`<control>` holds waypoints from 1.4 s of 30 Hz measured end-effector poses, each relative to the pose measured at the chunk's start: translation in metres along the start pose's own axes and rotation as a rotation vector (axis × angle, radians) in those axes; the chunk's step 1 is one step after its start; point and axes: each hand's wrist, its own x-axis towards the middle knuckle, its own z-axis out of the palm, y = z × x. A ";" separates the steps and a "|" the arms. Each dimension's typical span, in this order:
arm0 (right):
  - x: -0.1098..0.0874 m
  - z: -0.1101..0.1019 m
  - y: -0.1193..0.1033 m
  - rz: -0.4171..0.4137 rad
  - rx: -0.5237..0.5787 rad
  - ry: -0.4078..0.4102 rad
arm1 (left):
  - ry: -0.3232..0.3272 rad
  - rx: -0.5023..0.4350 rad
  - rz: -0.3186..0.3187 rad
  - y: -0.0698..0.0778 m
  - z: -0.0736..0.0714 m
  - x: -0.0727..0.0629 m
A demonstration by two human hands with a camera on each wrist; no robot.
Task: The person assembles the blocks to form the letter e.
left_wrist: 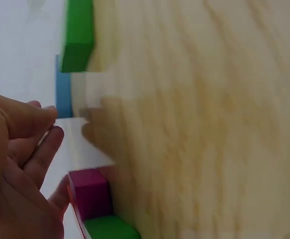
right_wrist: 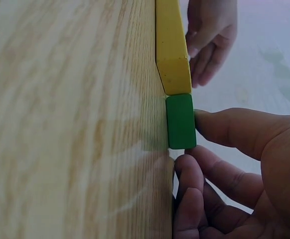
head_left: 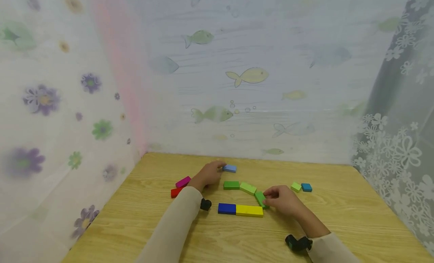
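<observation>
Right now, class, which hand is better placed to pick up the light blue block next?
Probably the left hand: its fingertips are right by the light blue block. The right hand is farther away, with its fingers on the slanted green block.

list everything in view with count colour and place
Far block: 1, light blue, back middle
Curved blocks: 3, green shades, centre
Front blocks: 2, blue and yellow, end to end
Right blocks: 2, lime and teal, right
Left blocks: 2, magenta and red, left
Extra block: 1, green, left wrist view
Table: 1, wood-toned, beneath
Fish sheet: 1, whitish, behind
Flower sheets: 2, pale, sides
Wrist devices: 2, black, wrists
Sleeves: 2, cream, forearms
Left hand: 1, at far block
Right hand: 1, pinching curve's nearest block
</observation>
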 end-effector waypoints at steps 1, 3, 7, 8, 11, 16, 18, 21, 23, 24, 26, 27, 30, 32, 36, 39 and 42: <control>0.000 0.000 0.000 0.004 0.001 0.000 | 0.000 0.013 0.002 -0.001 0.000 0.000; 0.000 0.000 -0.001 0.006 0.001 -0.003 | 0.002 0.050 0.010 -0.001 0.000 -0.002; -0.001 -0.001 -0.002 -0.003 -0.001 -0.009 | 0.036 0.121 0.044 -0.002 -0.001 -0.004; -0.002 -0.001 -0.003 -0.007 -0.001 -0.011 | 0.043 0.133 0.049 -0.002 -0.002 -0.004; -0.003 -0.002 -0.004 -0.018 0.002 -0.013 | 0.061 0.129 0.038 0.000 -0.004 -0.006; -0.004 -0.003 -0.006 -0.030 0.004 -0.013 | 0.096 0.129 0.019 0.004 -0.007 -0.008; -0.004 -0.003 -0.006 -0.033 0.001 -0.012 | 0.124 0.151 0.027 0.005 -0.007 -0.008; -0.004 -0.003 -0.006 -0.039 -0.002 -0.010 | 0.181 0.203 0.048 0.007 -0.004 -0.006; -0.003 -0.003 -0.005 -0.041 -0.001 -0.011 | 0.210 0.237 0.062 0.006 0.000 -0.004; -0.003 -0.003 -0.004 -0.038 0.000 -0.011 | 0.217 0.253 0.067 0.005 0.002 -0.003; -0.002 -0.002 -0.003 -0.032 0.004 -0.010 | 0.215 0.274 0.068 0.004 0.005 -0.001; -0.002 -0.002 -0.003 -0.027 0.006 -0.009 | 0.213 0.284 0.071 0.003 0.006 0.000; -0.002 -0.001 -0.002 -0.015 0.010 -0.006 | 0.199 0.304 0.074 0.004 0.008 0.000; -0.002 0.000 -0.001 -0.014 0.011 -0.008 | 0.201 0.301 0.075 0.004 0.009 -0.002; -0.001 0.001 -0.001 -0.013 0.002 -0.015 | 0.214 0.293 0.080 0.004 0.010 -0.003; -0.001 0.000 -0.001 -0.012 -0.011 -0.014 | 0.223 0.283 0.091 0.005 0.010 -0.003; 0.000 -0.002 -0.001 -0.007 -0.016 -0.008 | 0.241 0.264 0.106 0.006 0.009 -0.004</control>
